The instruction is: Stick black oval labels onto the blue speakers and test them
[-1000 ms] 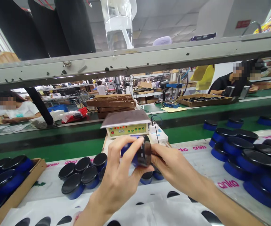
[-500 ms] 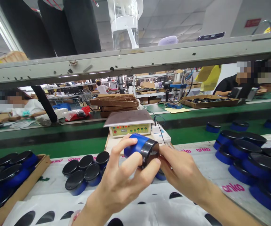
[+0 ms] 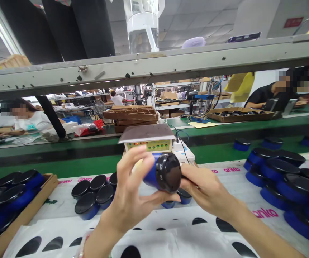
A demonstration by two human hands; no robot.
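Note:
A short blue cylinder with a glossy black cap marked ON and OFF [image 3: 167, 172] is held up in front of me, its black end turned my way. My left hand [image 3: 134, 182] is closed around it from the left, thumb underneath and fingers over the top. At its right edge my right hand [image 3: 204, 186] is closed in a pinch; a small dark bit shows by those fingertips, but I cannot make out what it is. Behind and below stand more blue units with black tops [image 3: 86, 205]. A white sheet with black round shapes [image 3: 176, 238] lies nearest me.
A cardboard tray [image 3: 45, 190] of blue units is at left, and piled blue units [image 3: 283, 182] stand at right. Behind my hands sits a control box with lit buttons [image 3: 147, 143]. A metal shelf beam [image 3: 170, 62] crosses overhead. Two people sit across the green belt [image 3: 213, 150].
The cylinder has turned so its black end and the ON/OFF marks face me more. My left fingers have shifted their grip, with the thumb now below it.

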